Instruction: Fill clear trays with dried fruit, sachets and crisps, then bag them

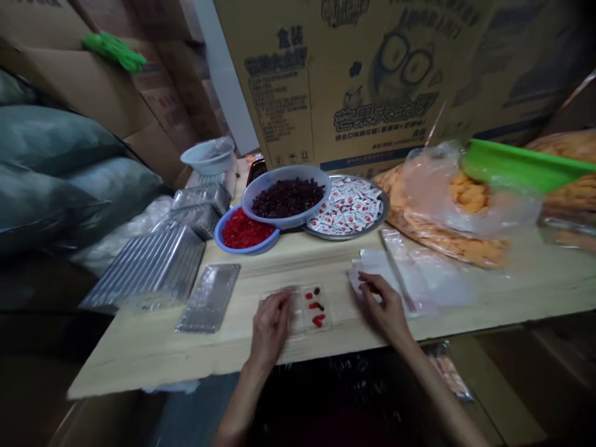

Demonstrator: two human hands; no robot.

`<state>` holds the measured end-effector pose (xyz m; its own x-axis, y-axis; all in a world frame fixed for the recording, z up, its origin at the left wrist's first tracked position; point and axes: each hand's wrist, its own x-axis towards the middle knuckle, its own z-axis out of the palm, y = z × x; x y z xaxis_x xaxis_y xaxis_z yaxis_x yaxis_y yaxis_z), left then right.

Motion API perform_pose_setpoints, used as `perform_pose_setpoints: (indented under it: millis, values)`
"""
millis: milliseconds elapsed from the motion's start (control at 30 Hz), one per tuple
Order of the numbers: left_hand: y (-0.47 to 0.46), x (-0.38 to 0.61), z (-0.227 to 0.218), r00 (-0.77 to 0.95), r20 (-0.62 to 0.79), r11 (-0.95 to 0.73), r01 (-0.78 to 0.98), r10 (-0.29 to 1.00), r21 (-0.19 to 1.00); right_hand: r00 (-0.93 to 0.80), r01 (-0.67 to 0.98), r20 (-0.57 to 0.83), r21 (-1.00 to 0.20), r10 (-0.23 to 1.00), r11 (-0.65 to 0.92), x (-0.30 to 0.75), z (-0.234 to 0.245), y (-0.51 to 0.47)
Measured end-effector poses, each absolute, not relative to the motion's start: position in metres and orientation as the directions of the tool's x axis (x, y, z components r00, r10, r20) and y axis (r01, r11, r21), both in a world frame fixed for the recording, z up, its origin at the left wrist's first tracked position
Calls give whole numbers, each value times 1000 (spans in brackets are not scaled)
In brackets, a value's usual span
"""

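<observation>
A small clear plastic tray (pixel 326 320) lies near the table's front edge, with several red and dark pieces (pixel 318 320) in its right part. My left hand (pixel 270 326) is closed at the tray's left side, its fingers curled and slightly blurred; what they hold, if anything, is hidden. To the right of the tray, my right hand (pixel 382 305) is at the clear plastic bags (pixel 370 259), thumb and fingers drawn together. Something small and dark shows at those fingertips, too blurred to name.
Behind stand a blue bowl of red pieces (pixel 251 249), a bowl of dark pieces (pixel 261 217) and a metal tray of white packets (pixel 347 234). Stacked clear boxes (pixel 153 264) and a lid (pixel 209 298) lie left. Bags of orange snacks (pixel 447 239) and a green scoop (pixel 521 166) occupy the right.
</observation>
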<state>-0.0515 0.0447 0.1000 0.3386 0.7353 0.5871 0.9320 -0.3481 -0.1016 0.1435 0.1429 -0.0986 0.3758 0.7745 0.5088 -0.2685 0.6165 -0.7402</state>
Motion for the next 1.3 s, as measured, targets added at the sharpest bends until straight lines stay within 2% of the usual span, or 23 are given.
perform_pose_setpoints:
  millis: [100, 200, 267, 367, 500, 700, 767, 867, 967, 1200, 1300]
  values:
    - [41, -66, 119, 144, 705, -230, 973, 694, 28, 532, -146, 521, -720, 668, 678, 182, -84, 176]
    - [35, -81, 128, 33, 780, -179, 979, 625, 102, 607, -13, 584, -671, 539, 742, 208, -65, 211]
    - [31, -92, 128, -8, 810, -142, 983, 586, 112, 582, 75, 656, -632, 480, 772, 216, -52, 228]
    - [27, -114, 120, -15, 832, -96, 992, 555, 82, 444, 135, 769, -565, 460, 814, 212, -35, 241]
    - [24, -139, 109, 57, 842, -108, 994, 537, 2, 329, 108, 813, -537, 480, 836, 189, -25, 238]
    - [22, -147, 105, 124, 831, -115, 991, 542, -73, 359, 35, 769, -577, 529, 816, 175, -25, 236]
    - [20, -148, 104, 135, 831, -115, 990, 540, -85, 335, 25, 743, -622, 580, 783, 184, -21, 242]
    - [14, -152, 102, 100, 828, -91, 994, 551, -59, 193, 114, 696, -716, 692, 689, 203, -12, 258]
    - [9, -153, 98, 58, 838, -55, 998, 542, -33, 88, 202, 641, -761, 763, 616, 215, -3, 281]
    - [9, -151, 92, 48, 862, -61, 998, 504, -20, 3, 371, 470, -821, 883, 435, 202, 18, 312]
    - [10, -151, 92, 55, 862, -64, 998, 504, -27, 0, 416, 444, -815, 896, 403, 194, 24, 310]
